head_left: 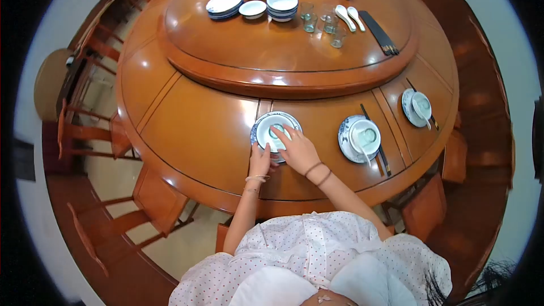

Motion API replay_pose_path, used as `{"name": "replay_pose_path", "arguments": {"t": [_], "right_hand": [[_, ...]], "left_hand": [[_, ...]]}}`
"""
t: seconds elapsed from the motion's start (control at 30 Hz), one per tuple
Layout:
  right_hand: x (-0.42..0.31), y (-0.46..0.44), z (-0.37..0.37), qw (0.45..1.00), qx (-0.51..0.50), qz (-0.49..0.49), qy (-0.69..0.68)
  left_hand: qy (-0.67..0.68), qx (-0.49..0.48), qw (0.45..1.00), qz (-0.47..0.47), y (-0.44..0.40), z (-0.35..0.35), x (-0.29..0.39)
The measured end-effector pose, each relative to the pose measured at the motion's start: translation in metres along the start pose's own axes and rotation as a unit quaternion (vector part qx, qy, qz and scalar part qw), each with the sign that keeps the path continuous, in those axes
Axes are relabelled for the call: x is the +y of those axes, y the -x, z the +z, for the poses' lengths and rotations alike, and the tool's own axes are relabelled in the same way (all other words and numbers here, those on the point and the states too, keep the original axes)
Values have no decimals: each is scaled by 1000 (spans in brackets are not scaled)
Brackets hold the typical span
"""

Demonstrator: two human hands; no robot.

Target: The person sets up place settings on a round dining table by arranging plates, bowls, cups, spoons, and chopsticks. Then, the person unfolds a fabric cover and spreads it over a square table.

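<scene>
Left hand (pixel 260 161), right hand (pixel 300 150) at round white porcelain bowl (pixel 263 130); grip indeterminable. Black chopsticks (pixel 386 164) flank only two settings (pixel 344 146).

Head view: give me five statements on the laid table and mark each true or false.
1. The person's left grip and right grip are both at the leftmost place setting. True.
2. The bowl at that setting stands directly on the wood. False: a blue-patterned plate lies under it.
3. Black chopsticks lie at the right of the middle setting's plate. True.
4. Three white spoons lie on the raised turntable. False: two white spoons lie there.
5. On the turntable, the stack of plates is right of the stack of bowls. False: it is to the left.
</scene>
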State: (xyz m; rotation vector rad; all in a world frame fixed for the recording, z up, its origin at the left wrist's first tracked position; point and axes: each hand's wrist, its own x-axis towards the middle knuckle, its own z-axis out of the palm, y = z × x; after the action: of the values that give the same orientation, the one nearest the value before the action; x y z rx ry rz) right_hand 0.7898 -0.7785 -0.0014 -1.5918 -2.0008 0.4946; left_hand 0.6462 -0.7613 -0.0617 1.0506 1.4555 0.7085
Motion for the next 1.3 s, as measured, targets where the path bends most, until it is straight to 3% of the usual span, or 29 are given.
{"name": "replay_pose_path", "arguments": {"t": [0.07, 0.2, 0.33, 0.4, 0.47, 0.5, 0.53, 0.57, 0.6, 0.63, 0.7, 0.73, 0.8, 0.87, 0.93, 1.0, 1.07, 1.1, 1.17, 1.2, 1.3], "right_hand": [[0, -18, 28, 988, 17, -42, 145], [-4, -30, 47, 973, -34, 13, 230], [-4, -39, 42, 971, -38, 39, 234], [-4, -36, 31, 973, 8, 36, 227], [-16, -29, 9, 984, 85, 93, 127], [-26, -28, -5, 979, 77, 156, 107], [-16, -25, 0, 978, 82, 155, 109], [0, -21, 10, 959, 118, 217, -136], [9, -17, 17, 877, 145, 265, -374], [8, -14, 15, 875, 149, 267, -375], [4, -14, 5, 674, 203, 249, -666], [-2, -22, -5, 673, 206, 249, -665], [-10, -41, -25, 629, 209, 132, -737], [0, -67, -35, 638, 207, 110, -734], [20, -95, -39, 692, 230, 53, -682], [54, -128, -35, 698, 263, 83, -661], [92, -163, -29, 796, 332, 116, -492], [109, -181, -26, 794, 336, 117, -492], [139, -214, -16, 844, 400, 191, -303], [153, -227, -12, 843, 398, 197, -304], [180, -259, -6, 848, 433, 272, -140]], "left_hand": [[112, -78, 990, 17, -13, -1, -9], [175, -143, 972, -61, -36, -4, -23], [192, -184, 963, -43, -41, -5, -26], [176, -201, 963, -24, -46, -6, -33], [165, -186, 969, -12, -39, -6, -31], [165, -191, 968, -8, -35, -9, -31], [164, -194, 967, -6, -32, -12, -27], [162, -196, 967, -3, -30, -13, -24], [157, -185, 970, -3, -24, -15, -14], [153, -174, 973, -4, -21, -17, -7], [143, -182, 973, 20, -27, -18, 4], [137, -186, 972, 45, -29, -18, 15], [152, -201, 966, 54, -36, -24, 35], [146, -204, 965, 70, -46, -28, 49], [132, -209, 967, 67, -56, -34, 65], [127, -188, 970, 84, -66, -37, 76], [129, -181, 971, 87, -76, -40, 86], [132, -178, 971, 86, -82, -40, 88], [133, -176, 972, 78, -93, -37, 98], [131, -176, 973, 72, -102, -34, 102], [114, -193, 972, 76, -130, -20, 115]]}}
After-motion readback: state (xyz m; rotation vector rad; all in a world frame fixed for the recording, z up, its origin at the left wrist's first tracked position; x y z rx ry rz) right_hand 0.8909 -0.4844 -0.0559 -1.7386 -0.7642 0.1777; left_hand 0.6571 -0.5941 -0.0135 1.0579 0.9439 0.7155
